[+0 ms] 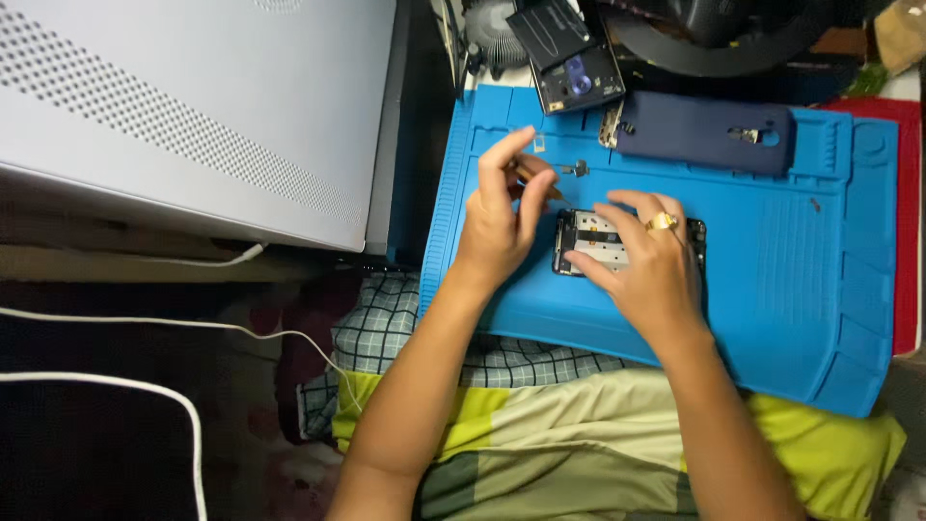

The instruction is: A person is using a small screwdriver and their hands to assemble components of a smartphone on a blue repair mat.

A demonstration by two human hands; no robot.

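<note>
An opened phone (584, 241) with its inner frame and parts exposed lies on a blue silicone work mat (791, 289). My right hand (646, 265), with a gold ring on one finger, rests flat on top of the phone and covers its right half. My left hand (502, 212) is just left of the phone, fingers pinched on a thin brown stick-like tool (540, 181) whose tip points toward the phone's top left corner. A tiny metal part (577, 169) lies on the mat above the phone.
A dark blue phone case (704, 130) lies at the mat's far edge, a black phone back cover (569, 53) beyond it. A large white perforated computer case (193, 106) stands at left. White cables (145, 386) run at lower left. Checked and yellow-green cloth (540, 434) lies under the mat.
</note>
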